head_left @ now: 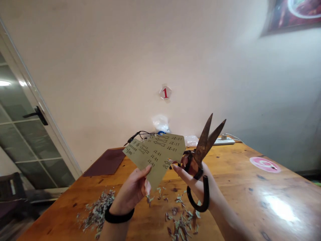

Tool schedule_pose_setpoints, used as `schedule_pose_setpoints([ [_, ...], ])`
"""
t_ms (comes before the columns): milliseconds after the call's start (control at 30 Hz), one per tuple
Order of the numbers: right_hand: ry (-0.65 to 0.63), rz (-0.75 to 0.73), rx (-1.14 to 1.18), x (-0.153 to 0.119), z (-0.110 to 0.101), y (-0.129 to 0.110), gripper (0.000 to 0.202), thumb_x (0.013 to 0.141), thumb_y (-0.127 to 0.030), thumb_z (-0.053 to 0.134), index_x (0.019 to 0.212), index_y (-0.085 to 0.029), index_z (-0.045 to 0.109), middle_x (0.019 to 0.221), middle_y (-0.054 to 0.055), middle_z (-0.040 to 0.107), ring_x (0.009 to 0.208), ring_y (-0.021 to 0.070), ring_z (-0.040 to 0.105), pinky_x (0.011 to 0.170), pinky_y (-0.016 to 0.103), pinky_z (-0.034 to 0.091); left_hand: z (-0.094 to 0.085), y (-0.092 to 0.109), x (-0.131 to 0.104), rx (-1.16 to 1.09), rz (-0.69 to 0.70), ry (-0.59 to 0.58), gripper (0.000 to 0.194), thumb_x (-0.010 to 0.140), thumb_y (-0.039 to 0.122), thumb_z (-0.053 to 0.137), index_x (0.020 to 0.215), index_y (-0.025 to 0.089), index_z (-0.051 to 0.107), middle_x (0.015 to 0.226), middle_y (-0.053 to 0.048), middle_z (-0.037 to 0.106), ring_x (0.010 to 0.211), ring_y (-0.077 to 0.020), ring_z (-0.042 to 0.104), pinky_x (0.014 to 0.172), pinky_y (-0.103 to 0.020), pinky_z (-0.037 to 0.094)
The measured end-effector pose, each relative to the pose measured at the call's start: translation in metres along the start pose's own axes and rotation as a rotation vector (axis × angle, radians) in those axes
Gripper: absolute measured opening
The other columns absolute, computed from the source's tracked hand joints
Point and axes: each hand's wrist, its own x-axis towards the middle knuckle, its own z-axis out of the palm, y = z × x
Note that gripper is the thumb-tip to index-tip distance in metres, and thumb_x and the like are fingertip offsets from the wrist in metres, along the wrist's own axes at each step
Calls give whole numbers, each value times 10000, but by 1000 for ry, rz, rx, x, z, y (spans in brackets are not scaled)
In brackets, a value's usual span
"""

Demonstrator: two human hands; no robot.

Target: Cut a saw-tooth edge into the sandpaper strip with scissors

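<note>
My left hand (131,190), with a black band at the wrist, is closed on the lower edge of a greenish-tan printed sheet (163,149). Small arrows and "JZ-51" are printed on it, and its top edge is notched. Dark metal scissors (202,149) with black loop handles are gripped in my right hand (197,180); their blades point up, spread slightly apart, beside the sheet. The right fingertips meet the sheet's lower right edge, where a small cut shows. Below my hands, several small cut arrow-shaped pieces (182,227) lie scattered.
A pile of tiny clippings (99,209) lies left on the wooden table (240,201). Behind are a dark red mat (106,162), plastic bags (160,123), black cables (136,135) and a white power strip (224,141). A round pink sticker (264,164) is at right.
</note>
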Motion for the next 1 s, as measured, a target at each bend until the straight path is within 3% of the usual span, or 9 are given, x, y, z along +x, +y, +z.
schedule_pose_setpoints([
  [133,-26,-23,57,-2,4,2,278,753,-442,725,920,-238,636,793,45,704,711,252,670,637,391,555,3,-5,2,34,-17,17,320,659,367,900,681,146,669,318,92,467,263,-62,455,317,-141,380],
  [300,-46,-66,58,-3,4,-1,249,815,-432,677,958,-233,634,770,23,668,731,238,647,640,364,531,10,-2,-1,50,-16,67,366,631,367,913,573,154,621,311,93,457,258,-42,416,308,-137,365],
  [500,-124,-22,3,-1,0,-3,192,773,-366,694,826,-236,563,723,-12,594,711,220,615,645,360,517,15,9,-4,-33,52,217,415,511,276,973,490,162,575,332,95,484,296,-31,447,311,-109,385],
  [667,-161,-53,-31,-5,0,-5,175,778,-310,704,759,-245,542,640,-45,516,575,160,507,532,302,456,9,13,-1,-66,26,269,118,729,69,801,691,118,700,534,21,705,353,-50,565,351,-98,462],
  [733,-167,-53,-37,-5,0,-5,167,778,-305,704,762,-247,548,632,-47,500,566,155,486,522,298,444,6,12,1,-74,13,278,97,792,16,711,738,96,710,604,-16,745,381,-59,602,363,-95,479],
  [900,-220,-43,4,-8,-3,-9,153,772,-292,714,792,-251,569,646,-43,515,588,161,513,536,292,456,6,9,2,-61,-19,267,137,832,15,667,720,90,687,587,-33,717,374,-82,612,341,-115,480],
  [1000,-293,18,95,-22,-8,-19,226,758,-292,748,748,-253,526,659,-40,553,596,163,541,539,283,464,0,17,0,-43,14,273,167,848,25,655,704,109,659,503,19,629,353,-55,572,357,-88,467],
])
